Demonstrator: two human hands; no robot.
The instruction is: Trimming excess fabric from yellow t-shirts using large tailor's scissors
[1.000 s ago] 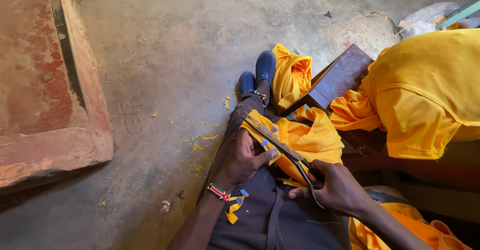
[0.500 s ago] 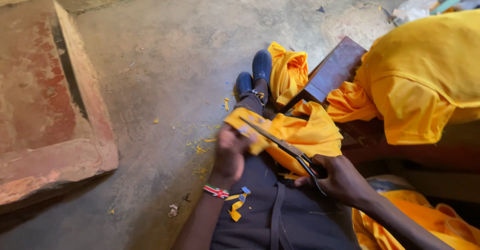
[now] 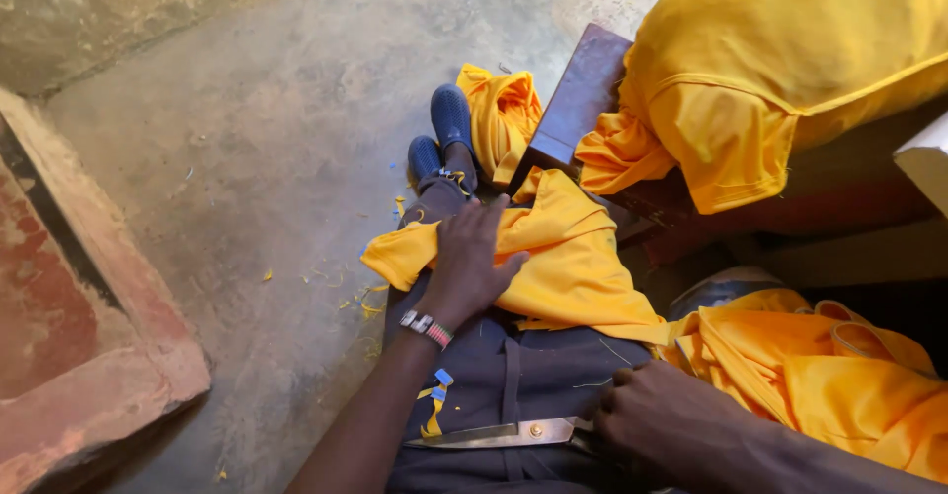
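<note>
A piece of yellow fabric (image 3: 563, 257) lies across my lap over dark trousers. My left hand (image 3: 472, 262) rests flat on it with fingers spread, a beaded bracelet on the wrist. My right hand (image 3: 657, 420) is closed on the handles of large metal scissors (image 3: 499, 435), whose shut blades point left across my thigh, away from the cloth. My feet in blue shoes (image 3: 441, 134) stretch out on the floor.
A big pile of yellow garments (image 3: 790, 79) sits on a dark wooden bench (image 3: 578, 94) at upper right. More yellow cloth (image 3: 839, 376) is heaped at my right. A red concrete slab (image 3: 69, 356) borders the left. Yellow scraps litter the grey floor (image 3: 286, 158).
The scissors have left the cloth and dropped toward my lap. My left hand has moved from gripping the fabric's edge to lying flat on it. The view has tilted down.
</note>
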